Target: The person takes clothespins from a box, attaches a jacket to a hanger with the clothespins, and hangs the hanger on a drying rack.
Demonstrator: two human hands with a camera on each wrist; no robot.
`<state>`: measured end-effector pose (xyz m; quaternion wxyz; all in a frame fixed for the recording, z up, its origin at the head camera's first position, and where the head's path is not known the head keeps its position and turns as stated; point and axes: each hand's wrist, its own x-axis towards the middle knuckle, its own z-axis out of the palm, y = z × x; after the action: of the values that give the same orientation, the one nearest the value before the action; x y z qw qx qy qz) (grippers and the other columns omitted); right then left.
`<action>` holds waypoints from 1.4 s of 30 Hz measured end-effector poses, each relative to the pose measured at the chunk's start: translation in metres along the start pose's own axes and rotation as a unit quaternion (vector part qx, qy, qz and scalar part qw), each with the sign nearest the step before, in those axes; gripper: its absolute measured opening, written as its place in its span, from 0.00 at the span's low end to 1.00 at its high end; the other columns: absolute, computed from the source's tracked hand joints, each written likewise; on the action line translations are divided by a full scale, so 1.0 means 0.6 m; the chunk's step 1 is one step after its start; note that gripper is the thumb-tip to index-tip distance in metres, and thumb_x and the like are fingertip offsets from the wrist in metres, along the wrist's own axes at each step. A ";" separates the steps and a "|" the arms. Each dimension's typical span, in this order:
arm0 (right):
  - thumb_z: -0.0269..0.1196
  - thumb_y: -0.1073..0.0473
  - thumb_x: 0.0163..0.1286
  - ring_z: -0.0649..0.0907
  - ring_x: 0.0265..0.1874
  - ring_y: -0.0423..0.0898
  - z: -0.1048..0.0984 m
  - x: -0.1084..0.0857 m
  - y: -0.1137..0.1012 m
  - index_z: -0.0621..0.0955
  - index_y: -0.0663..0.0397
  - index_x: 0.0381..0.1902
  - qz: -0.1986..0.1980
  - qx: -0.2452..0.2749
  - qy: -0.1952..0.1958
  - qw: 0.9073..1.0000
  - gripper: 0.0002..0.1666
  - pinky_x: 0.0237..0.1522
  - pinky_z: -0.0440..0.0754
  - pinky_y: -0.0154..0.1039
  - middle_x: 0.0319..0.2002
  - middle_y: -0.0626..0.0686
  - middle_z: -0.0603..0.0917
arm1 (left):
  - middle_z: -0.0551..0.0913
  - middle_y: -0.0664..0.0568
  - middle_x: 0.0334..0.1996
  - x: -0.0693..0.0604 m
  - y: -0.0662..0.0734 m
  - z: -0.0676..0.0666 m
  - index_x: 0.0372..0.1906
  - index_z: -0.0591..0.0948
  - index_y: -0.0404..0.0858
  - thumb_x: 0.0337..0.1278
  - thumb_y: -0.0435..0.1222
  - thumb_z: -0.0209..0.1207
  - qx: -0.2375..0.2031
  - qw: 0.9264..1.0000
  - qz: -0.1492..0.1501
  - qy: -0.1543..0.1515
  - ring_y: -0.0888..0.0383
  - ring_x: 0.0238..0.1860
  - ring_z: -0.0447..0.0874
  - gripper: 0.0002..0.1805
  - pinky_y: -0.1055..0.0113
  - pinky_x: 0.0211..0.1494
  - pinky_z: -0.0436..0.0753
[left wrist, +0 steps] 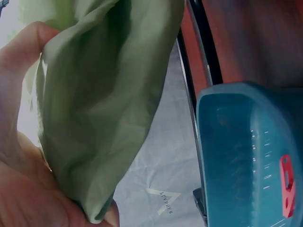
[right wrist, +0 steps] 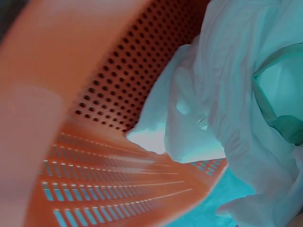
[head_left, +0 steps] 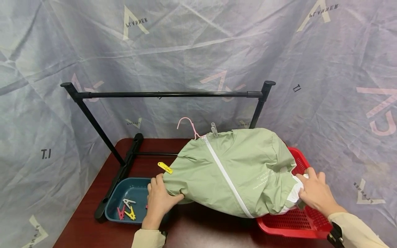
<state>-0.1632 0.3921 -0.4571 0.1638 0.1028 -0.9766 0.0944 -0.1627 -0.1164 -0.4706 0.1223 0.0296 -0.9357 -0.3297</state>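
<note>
A light green jacket (head_left: pixel 198 172) with a white zipper is spread in front of me on a pink hanger (head_left: pixel 186 120), its hook pointing up. A grey clothespin (head_left: pixel 214 129) grips its top edge, and a yellow clip-like piece (head_left: pixel 165 167) sits at its left edge. My left hand (head_left: pixel 161 199) pinches the jacket's left end between thumb and fingers; the left wrist view shows the fabric fold (left wrist: pixel 99 113) hanging there. My right hand (head_left: pixel 317 193) grips the right end by its white cloth (head_left: pixel 296 193). In the right wrist view pale fabric (right wrist: pixel 232 94) hangs over the basket, with the hand mostly out of frame.
A black rack (head_left: pixel 170 94) stands behind the jacket. The blue-green tray (head_left: pixel 136 182) at left holds several clothespins (head_left: pixel 130 213). The red perforated basket (head_left: pixel 297 234) is at right, partly under the jacket. All stand on a dark red table (head_left: pixel 83 213) before a grey curtain.
</note>
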 end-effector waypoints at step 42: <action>0.56 0.60 0.41 0.62 0.33 0.65 -0.030 0.141 -0.135 0.81 0.65 0.41 -0.104 0.049 0.138 0.984 0.25 0.35 0.58 0.57 0.37 0.66 0.65 | 0.68 0.39 0.45 0.005 0.029 -0.075 0.63 0.66 0.32 0.28 0.50 0.79 0.033 0.999 0.027 0.030 0.41 0.43 0.66 0.54 0.46 0.35 0.74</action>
<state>-0.2174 0.3035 -0.3991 0.3003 0.1977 -0.9230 0.1374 -0.1541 -0.1303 -0.4252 0.1587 0.0182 -0.9424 -0.2938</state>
